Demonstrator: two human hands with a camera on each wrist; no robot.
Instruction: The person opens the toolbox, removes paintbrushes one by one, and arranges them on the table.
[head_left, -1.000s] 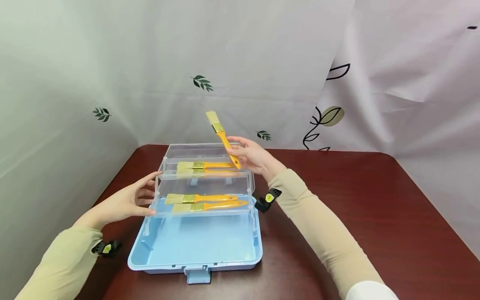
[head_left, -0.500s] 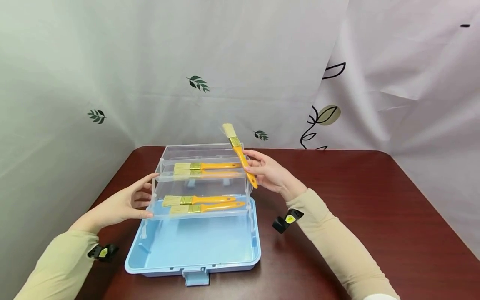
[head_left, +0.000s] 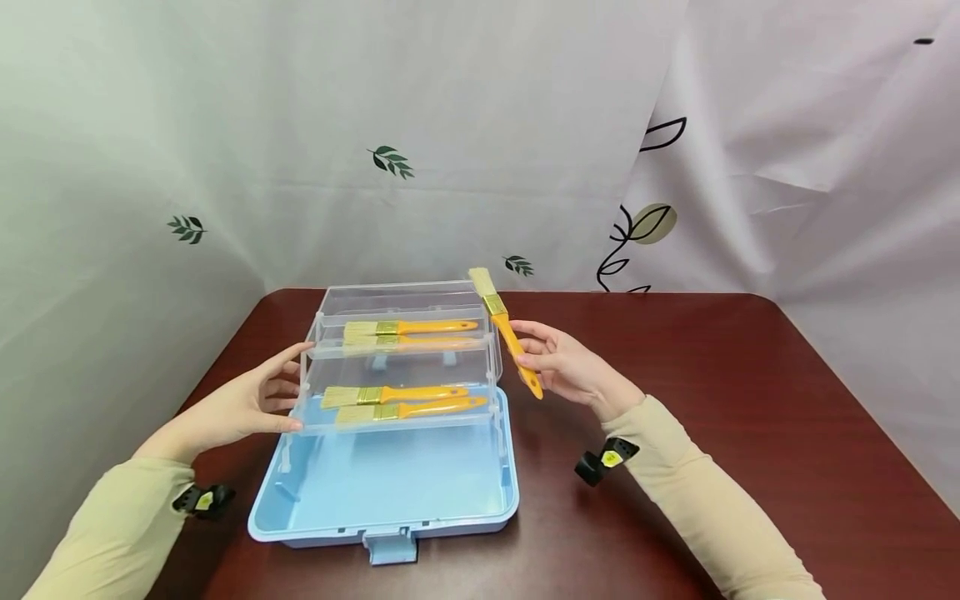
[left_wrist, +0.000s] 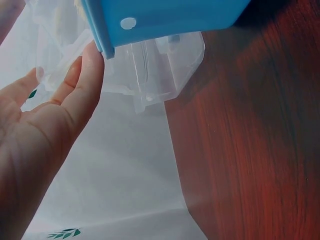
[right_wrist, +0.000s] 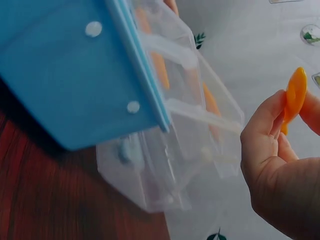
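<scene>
My right hand (head_left: 573, 371) pinches the yellow handle of a paintbrush (head_left: 512, 337) between thumb and fingers, right of the box. Its pale bristles point up and to the left. The handle's end (right_wrist: 296, 92) shows between the fingertips in the right wrist view. My left hand (head_left: 232, 408) spreads along the left side of the clear trays, thumb at the lower front corner and index finger at the upper edge. Two paintbrushes lie in the lower tray (head_left: 420, 375), and two more in the upper tray (head_left: 405, 313). The trays stand raised above a blue toolbox (head_left: 390, 475).
A blue latch (head_left: 392, 547) hangs from the box's front rim. Dark red-brown table (head_left: 690, 400) extends to the right of the box. A pale curtain (head_left: 480, 167) with leaf prints closes off the back and sides.
My right hand has moved right and toward me with the paintbrush, from over the trays to beside them. The left hand stays at the trays' left side. The view has shifted slightly.
</scene>
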